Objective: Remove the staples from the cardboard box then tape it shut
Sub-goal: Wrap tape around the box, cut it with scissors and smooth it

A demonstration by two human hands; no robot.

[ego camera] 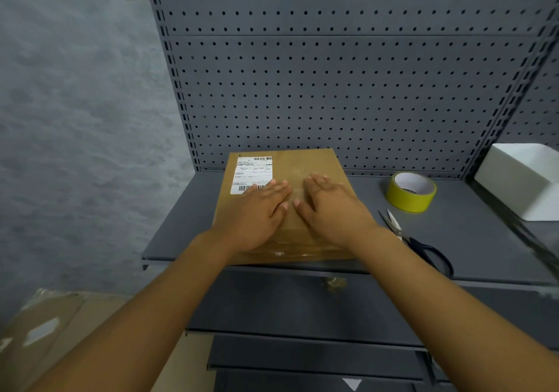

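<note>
My left hand [257, 213] and my right hand [329, 210] both lie flat on top of the box [302, 164], fingers straight and held close, thumbs almost meeting in the middle. They hold nothing; they just press on the lid. The box sits on the gray counter [484, 240], right at its front edge, with its back close to the pegboard [348, 74].

To the right of the box stands a roll of yellow tape [410, 192], on its flat side, apart from the box. Just in front of the tape lie scissors [414, 240] with black handles, blades a bit apart and pointing away from me. My right arm lies close beside them. Farther right is a white box [520, 176] at the counter's end.

A white label [252, 173] with black bar codes is stuck on the left back part of the lid. My left fingertips [278, 184] cover its near corner. The print is too small to read.

The box is brown cardboard, flat and smooth, with shiny clear tape on its front side. The pegboard is gray metal full of small round holes. More brown cardboard [45, 331] lies down low on the left.
</note>
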